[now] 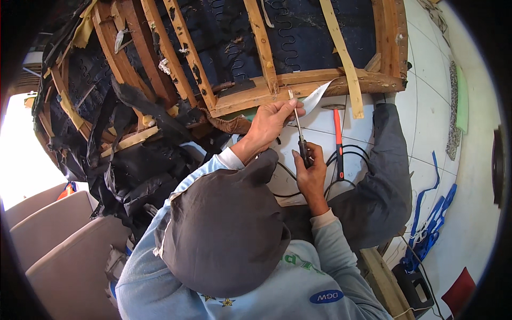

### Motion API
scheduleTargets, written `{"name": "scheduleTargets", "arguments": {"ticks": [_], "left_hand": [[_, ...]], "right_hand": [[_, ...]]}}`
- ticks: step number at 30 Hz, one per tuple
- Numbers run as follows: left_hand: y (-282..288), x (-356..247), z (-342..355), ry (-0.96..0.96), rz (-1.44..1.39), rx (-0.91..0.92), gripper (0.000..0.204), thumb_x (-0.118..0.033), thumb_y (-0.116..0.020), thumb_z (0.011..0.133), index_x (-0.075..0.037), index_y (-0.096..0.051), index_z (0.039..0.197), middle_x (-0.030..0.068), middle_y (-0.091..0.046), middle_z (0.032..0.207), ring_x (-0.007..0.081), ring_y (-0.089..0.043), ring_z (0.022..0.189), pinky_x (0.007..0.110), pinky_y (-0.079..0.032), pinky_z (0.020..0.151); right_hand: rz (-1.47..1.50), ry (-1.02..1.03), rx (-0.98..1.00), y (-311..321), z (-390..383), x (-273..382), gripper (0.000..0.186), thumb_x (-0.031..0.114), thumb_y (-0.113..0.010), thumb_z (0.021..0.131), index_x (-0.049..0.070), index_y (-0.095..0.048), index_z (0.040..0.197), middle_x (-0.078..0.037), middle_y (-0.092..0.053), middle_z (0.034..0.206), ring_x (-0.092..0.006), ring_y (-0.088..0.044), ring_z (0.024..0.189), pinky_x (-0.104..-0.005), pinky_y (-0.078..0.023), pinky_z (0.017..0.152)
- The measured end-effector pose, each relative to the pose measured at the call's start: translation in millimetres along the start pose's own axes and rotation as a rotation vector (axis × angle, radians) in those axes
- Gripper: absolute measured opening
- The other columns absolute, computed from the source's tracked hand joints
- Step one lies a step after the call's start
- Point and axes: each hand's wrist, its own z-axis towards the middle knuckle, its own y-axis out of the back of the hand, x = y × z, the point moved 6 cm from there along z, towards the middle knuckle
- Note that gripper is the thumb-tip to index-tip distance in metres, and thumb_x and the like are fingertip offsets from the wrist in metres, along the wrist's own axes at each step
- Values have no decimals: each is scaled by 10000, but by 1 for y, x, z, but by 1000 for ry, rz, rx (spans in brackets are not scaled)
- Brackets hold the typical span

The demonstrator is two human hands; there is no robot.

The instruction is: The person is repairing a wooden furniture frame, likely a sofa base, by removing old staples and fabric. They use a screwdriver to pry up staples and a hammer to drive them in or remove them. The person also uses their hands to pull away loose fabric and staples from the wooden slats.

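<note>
My right hand (312, 173) is wrapped round the dark handle of a screwdriver (298, 125), whose thin metal shaft points away from me. Near the tip, the fingers of my left hand (271, 121) close on the shaft. Just beyond them runs the front rail of a wooden furniture frame (261, 96) with bare zigzag springs. A loose white strip (319, 97) hangs from this rail beside my left fingertips. To the right of my hands, a hammer (338, 141) with a red and black handle lies on the tiles.
Torn black cloth (144, 186) hangs at the left of the frame. A pale strap (344, 58) dangles over its rail. Black cable (352, 149) loops beneath the hammer. Blue straps (426, 234) lie by the right wall, and beige panels (64, 234) stand at lower left.
</note>
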Motion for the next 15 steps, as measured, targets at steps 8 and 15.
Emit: {"name": "scheduleTargets", "arguments": {"ticks": [8,15], "left_hand": [[-2,0,-1,-27,90,3,431,-388,-626,1129,4,-783,1221,42,-801,1041,88,-637,906,275,-520,875],[2,-2,0,-25,72,-15,443,-389,-624,1130,19,-778,1212,57,-796,1068,96,-646,949,283,-519,892]], "right_hand": [[189,-189,74,-6,-9,-12,258,42,-738,1019,4,-594,1229,25,-614,835,-36,-489,712,-239,-383,628],[117,-100,30,-8,-3,-15,283,19,-738,1010,1,-597,1255,14,-617,850,-41,-490,722,-238,-391,634]]}}
